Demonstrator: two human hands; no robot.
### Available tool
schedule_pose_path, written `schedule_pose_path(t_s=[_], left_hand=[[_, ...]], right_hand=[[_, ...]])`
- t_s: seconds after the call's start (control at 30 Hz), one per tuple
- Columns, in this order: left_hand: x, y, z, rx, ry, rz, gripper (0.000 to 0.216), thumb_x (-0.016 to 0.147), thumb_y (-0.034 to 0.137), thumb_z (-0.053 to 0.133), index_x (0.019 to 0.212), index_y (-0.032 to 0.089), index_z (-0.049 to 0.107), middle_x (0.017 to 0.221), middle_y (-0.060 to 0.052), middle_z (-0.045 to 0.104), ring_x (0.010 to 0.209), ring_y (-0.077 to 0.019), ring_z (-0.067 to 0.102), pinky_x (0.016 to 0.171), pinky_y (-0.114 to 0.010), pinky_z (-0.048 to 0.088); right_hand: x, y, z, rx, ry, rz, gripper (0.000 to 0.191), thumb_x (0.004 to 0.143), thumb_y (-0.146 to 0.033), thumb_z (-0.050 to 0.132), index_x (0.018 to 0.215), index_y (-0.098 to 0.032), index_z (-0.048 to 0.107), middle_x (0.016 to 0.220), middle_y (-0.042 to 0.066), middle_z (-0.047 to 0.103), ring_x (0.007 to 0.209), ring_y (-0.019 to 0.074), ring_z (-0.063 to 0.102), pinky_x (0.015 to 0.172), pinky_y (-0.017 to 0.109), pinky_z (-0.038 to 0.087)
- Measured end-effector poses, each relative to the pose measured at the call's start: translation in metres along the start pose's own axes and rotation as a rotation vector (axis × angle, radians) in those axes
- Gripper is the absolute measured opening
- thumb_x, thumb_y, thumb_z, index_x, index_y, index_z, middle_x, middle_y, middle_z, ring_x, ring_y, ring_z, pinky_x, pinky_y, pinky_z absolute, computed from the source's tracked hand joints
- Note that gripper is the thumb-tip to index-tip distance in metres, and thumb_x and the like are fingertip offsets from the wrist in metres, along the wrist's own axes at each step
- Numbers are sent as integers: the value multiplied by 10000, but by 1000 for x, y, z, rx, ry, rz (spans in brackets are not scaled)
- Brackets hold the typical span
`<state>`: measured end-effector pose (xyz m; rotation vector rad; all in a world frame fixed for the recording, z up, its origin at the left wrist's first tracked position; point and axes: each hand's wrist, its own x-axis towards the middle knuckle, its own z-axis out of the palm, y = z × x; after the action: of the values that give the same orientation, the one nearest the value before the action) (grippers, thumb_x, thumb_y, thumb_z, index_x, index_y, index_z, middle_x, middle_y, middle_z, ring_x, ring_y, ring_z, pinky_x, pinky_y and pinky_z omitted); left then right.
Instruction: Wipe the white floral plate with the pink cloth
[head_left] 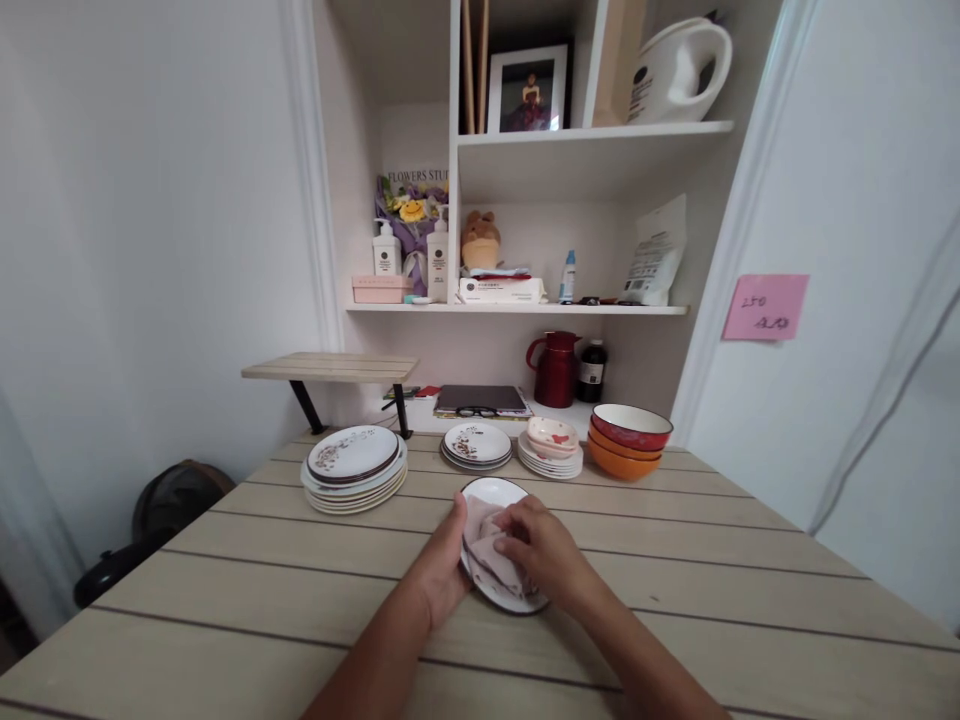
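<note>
A white plate [504, 492] with a dark rim is tilted up above the table, right in front of me. My left hand [442, 565] grips its left edge, thumb along the rim and the other fingers out of sight behind it. Bunched on the plate's face lies a pale pink cloth [489, 555]. My right hand [541, 550] has its fingers curled on this cloth and presses it against the plate. The plate's right side is partly hidden by that hand.
Behind the plate stand a tall plate stack [354, 490], a smaller plate stack [477, 443], small dishes [551, 450] and stacked bowls [628, 445] on the slatted table [262, 590]. A small raised shelf [330, 367] is at the back left. A red jug [555, 370] stands farther back.
</note>
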<state>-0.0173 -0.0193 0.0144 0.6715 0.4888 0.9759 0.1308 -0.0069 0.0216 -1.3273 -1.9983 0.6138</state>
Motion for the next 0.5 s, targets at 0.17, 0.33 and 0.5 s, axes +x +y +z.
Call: schedule_pose_path(t_s=[0.17,0.33,0.5], left_hand=[[0,0,0,-42,-54,-25,722,778,647,380,1296,152,465,1188,-152,612,1101,-284,559,969,-423,382],[0,0,0,-39,-42,-34,739,776,649,378,1302,137,454,1195,-163,606,1112,-286,554,982,-428,369],[0,1,1,-2,38,-19,723,773,635,416,1298,139,455,1165,-163,624,1106,-285,559,994,-444,351]], right_hand=[[3,7,-6,-161,90,146,804,568,-329,732,1299,-280,401,1211,55,380,834,156,558,723,284,432],[5,13,-5,-90,-11,95,445,565,-247,721,986,-218,583,1070,28,432,808,142,531,684,251,406],[7,10,-7,-174,131,82,230,605,-144,664,774,-210,524,883,-19,468,692,107,476,607,206,315]])
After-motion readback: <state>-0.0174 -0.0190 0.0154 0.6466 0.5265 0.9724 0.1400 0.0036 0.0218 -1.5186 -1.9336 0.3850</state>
